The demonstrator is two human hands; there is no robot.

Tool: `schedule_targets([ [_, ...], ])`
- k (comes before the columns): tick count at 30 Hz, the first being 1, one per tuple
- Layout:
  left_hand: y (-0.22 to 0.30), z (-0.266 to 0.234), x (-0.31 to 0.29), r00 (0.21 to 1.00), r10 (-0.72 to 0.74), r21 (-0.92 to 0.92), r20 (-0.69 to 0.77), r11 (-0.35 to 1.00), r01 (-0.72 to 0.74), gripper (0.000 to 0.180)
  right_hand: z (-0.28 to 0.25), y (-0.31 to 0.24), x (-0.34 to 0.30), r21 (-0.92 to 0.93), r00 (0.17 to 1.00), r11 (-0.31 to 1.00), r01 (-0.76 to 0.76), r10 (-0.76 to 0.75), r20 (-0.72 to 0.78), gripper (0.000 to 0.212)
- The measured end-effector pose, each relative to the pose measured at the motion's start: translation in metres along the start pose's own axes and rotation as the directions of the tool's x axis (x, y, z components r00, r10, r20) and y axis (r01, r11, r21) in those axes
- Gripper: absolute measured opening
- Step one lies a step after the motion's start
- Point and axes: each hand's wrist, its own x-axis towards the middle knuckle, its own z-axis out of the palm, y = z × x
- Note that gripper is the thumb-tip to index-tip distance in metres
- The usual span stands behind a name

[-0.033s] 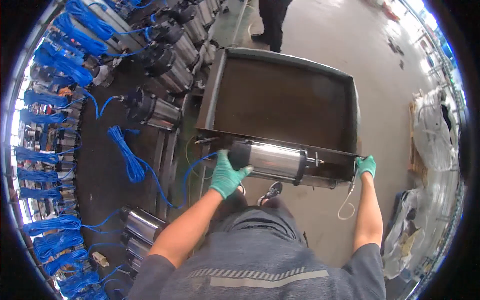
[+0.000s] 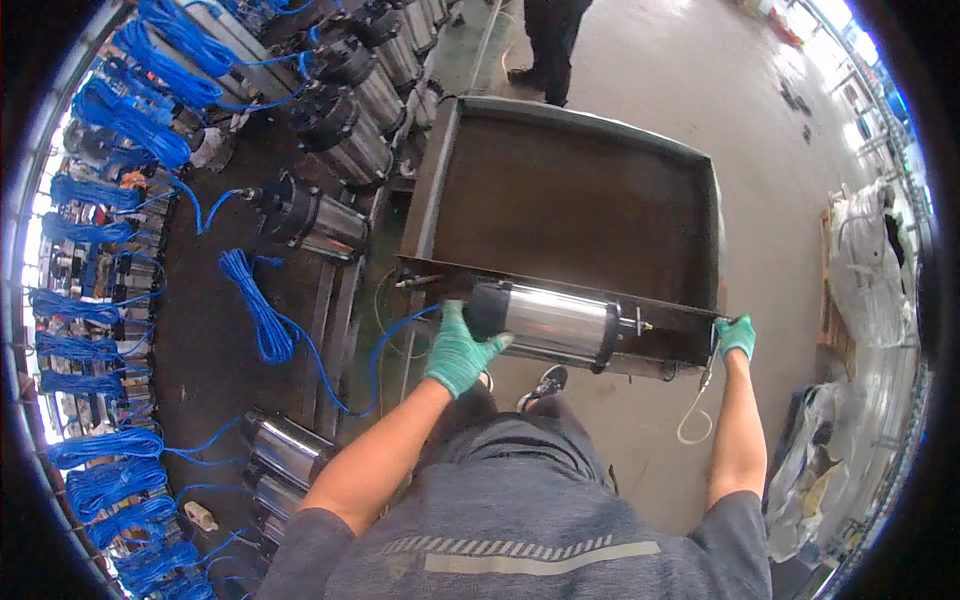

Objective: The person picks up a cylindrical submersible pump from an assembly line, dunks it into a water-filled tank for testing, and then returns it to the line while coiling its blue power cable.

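My left hand (image 2: 460, 350), in a green glove, grips the black end of a shiny steel cylindrical pump (image 2: 555, 322). The pump lies sideways along the near rim of a large brown metal tray (image 2: 570, 210). A blue cable (image 2: 385, 345) runs from the pump's black end down to the left. My right hand (image 2: 737, 335), also in a green glove, holds the tray's near right corner. A white cord (image 2: 695, 415) hangs in a loop just below that hand.
To the left, a dark bench holds similar steel pumps (image 2: 300, 215) and several coiled blue cables (image 2: 255, 305). Another person's legs (image 2: 550, 40) stand beyond the tray's far edge. White sacks (image 2: 870, 260) sit at the right on the concrete floor.
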Motion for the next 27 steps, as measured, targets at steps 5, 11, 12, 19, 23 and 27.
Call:
schedule_targets([
  [5,-0.026,-0.052,0.017,0.964,0.235,0.321,-0.124,0.929,-0.185,0.046,-0.03,-0.053,-0.042,0.267,0.991,0.957,0.11,-0.085,-0.102,0.044],
  [11,-0.023,-0.128,0.074,0.957,0.154,0.849,0.244,0.443,-0.288,0.032,-0.042,-0.18,-0.161,0.593,0.918,0.719,0.362,-0.384,-0.095,0.024],
  [12,-0.029,-0.13,0.086,0.936,0.136,0.845,0.324,0.403,-0.351,0.03,-0.033,-0.198,-0.173,0.59,0.881,0.674,0.444,-0.448,-0.152,0.023],
  [19,-0.041,-0.138,0.11,0.813,0.033,0.674,0.581,0.541,-0.503,0.028,0.006,-0.255,-0.218,0.236,0.769,0.737,0.633,-0.563,-0.303,0.02],
  [23,-0.037,-0.149,0.102,0.879,0.105,0.388,0.465,0.869,-0.308,0.025,0.005,-0.252,-0.217,0.236,0.772,0.741,0.628,-0.557,-0.306,0.019],
  [27,-0.048,-0.156,0.082,0.896,0.024,-0.258,0.443,0.961,0.102,0.017,0.01,-0.251,-0.216,0.22,0.763,0.742,0.634,-0.552,-0.337,0.017],
])
